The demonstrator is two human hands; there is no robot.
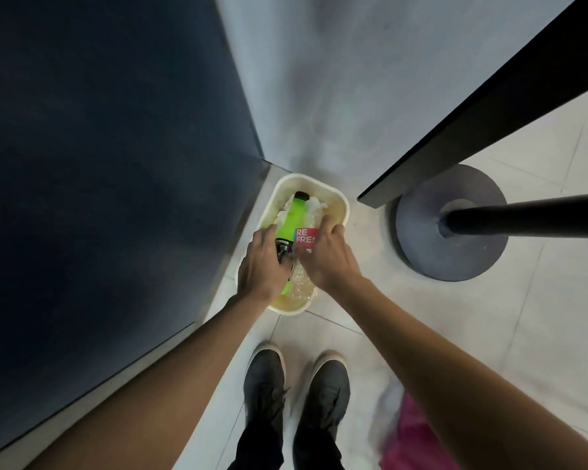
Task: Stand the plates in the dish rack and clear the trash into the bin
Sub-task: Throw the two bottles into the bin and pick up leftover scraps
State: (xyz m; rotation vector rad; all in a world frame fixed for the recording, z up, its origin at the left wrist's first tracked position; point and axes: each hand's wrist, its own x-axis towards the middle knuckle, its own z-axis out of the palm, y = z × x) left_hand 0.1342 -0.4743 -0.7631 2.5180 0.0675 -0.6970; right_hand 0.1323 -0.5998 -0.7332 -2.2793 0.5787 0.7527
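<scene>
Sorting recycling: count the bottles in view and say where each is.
2. A green bottle gripped by the left hand and a clear red-labelled bottle held by the right hand, side by side at the bin. Others may be hidden beneath them.

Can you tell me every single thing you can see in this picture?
bin: one, cream, on the floor in the corner
green bottle: one, bright green with a black cap, over the bin
clear bottle: one, see-through with a red label, over the bin
crumpled trash: white, inside the bin
round base: one, dark grey, on the floor right of the bin
pole: one, black, rising from the base
blue panel: one, dark blue, on the left
floor: pale tiles
pink thing: one, blurred, bottom right
shoes: two, dark grey, at the bottom
left hand: grips the green bottle
right hand: grips the clear bottle
</scene>
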